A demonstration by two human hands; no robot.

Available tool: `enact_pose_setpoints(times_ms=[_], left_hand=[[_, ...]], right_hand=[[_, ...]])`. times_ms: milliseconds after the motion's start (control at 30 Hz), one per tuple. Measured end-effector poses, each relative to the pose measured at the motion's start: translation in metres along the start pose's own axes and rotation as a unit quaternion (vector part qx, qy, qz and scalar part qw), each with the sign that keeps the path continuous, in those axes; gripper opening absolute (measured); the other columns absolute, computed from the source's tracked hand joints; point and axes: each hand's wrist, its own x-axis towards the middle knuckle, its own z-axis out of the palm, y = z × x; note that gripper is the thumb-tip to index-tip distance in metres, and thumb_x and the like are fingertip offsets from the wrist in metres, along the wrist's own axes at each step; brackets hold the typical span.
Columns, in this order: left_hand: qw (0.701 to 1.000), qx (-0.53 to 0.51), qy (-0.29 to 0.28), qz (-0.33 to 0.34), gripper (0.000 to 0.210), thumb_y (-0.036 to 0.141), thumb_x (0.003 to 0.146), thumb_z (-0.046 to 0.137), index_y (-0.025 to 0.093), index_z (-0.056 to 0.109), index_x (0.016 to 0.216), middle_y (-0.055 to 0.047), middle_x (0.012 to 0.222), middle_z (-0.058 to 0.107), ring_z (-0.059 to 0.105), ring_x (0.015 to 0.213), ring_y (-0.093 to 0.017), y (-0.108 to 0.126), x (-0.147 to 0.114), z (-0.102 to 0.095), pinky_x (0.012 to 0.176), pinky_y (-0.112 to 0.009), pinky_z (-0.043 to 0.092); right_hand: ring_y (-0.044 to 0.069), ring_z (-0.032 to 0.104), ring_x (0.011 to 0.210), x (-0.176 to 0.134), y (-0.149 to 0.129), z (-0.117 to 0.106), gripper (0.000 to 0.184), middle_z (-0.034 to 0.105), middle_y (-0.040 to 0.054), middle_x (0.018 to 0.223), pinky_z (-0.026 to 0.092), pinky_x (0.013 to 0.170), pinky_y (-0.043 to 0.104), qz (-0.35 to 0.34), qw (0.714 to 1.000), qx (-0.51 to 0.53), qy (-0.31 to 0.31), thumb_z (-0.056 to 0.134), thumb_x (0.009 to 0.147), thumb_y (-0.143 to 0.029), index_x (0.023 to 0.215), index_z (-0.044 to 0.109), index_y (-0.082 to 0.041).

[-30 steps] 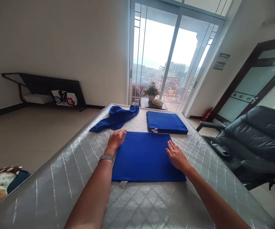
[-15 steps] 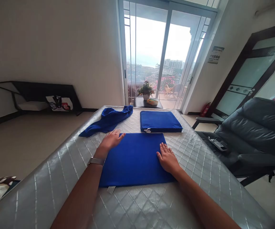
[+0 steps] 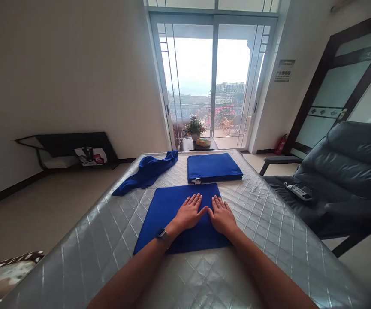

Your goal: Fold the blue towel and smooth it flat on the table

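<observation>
A flat blue cloth rectangle [image 3: 166, 214], perhaps a cushion cover, lies on the quilted mattress in front of me. My left hand [image 3: 189, 213] rests palm down on its middle, fingers stretched out. Flat on its right side lies my right hand [image 3: 222, 216], also with straight fingers; the two thumbs come together. Just beyond is a neat stack of similar blue cloths [image 3: 214, 166] with white tags at its near left corner. To the left of that stack, a crumpled blue cloth [image 3: 146, 171] stretches toward the mattress's left edge.
The silvery mattress [image 3: 108, 244] fills the foreground. A dark recliner [image 3: 339, 184] stands to its right with a remote-like device [image 3: 298, 192] on the seat. Past the far end, a small table [image 3: 185, 145] holds a potted plant [image 3: 194, 127] before sliding glass doors.
My left hand has moved right from the cloth's far left edge to its middle, next to my right hand. The right hand stays on the right side. The camera view has shifted slightly.
</observation>
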Motion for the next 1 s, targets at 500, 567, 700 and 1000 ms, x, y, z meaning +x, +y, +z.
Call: enact_pose_setpoints(times_ms=[500, 567, 700, 1000], left_hand=[[0.969, 0.037, 0.000, -0.246, 0.091, 0.070, 0.094, 0.008, 0.003, 0.026, 0.153, -0.018, 0.161, 0.022, 0.020, 0.150, -0.027, -0.112, -0.076, -0.021, 0.121, -0.045, 0.020], [0.968, 0.034, 0.016, -0.248, 0.091, 0.070, 0.094, 0.008, 0.003, 0.027, 0.153, -0.019, 0.160, 0.024, 0.022, 0.150, -0.027, -0.110, -0.077, -0.019, 0.122, -0.044, 0.021], [0.967, 0.024, 0.026, -0.254, 0.091, 0.070, 0.094, 0.010, 0.003, 0.028, 0.153, -0.019, 0.160, 0.025, 0.023, 0.150, -0.027, -0.109, -0.076, -0.018, 0.122, -0.043, 0.021], [0.969, 0.014, 0.027, -0.244, 0.092, 0.070, 0.094, 0.011, 0.001, 0.028, 0.152, -0.020, 0.160, 0.025, 0.022, 0.149, -0.028, -0.115, -0.076, -0.014, 0.122, -0.045, 0.020]], right_hand=[[0.021, 0.012, 0.152, 0.004, 0.002, 0.003, 0.069, 0.016, 0.0088, 0.164, 0.006, 0.122, 0.039, 0.009, 1.000, -0.002, -0.017, 0.018, 0.099, -0.044, 0.156, 0.020, -0.007], [0.021, 0.012, 0.152, 0.004, 0.002, 0.002, 0.068, 0.017, 0.0082, 0.164, 0.007, 0.123, 0.039, 0.010, 1.000, -0.006, -0.016, 0.018, 0.099, -0.045, 0.156, 0.020, -0.007], [0.021, 0.011, 0.152, 0.004, 0.001, 0.000, 0.068, 0.016, 0.0078, 0.165, 0.007, 0.123, 0.039, 0.010, 1.000, -0.018, -0.024, 0.018, 0.099, -0.045, 0.157, 0.019, -0.007], [0.019, 0.006, 0.153, -0.013, -0.001, -0.007, 0.068, 0.010, 0.0057, 0.165, 0.005, 0.123, 0.042, -0.002, 0.998, -0.044, -0.044, 0.013, 0.100, -0.047, 0.157, 0.017, -0.010]])
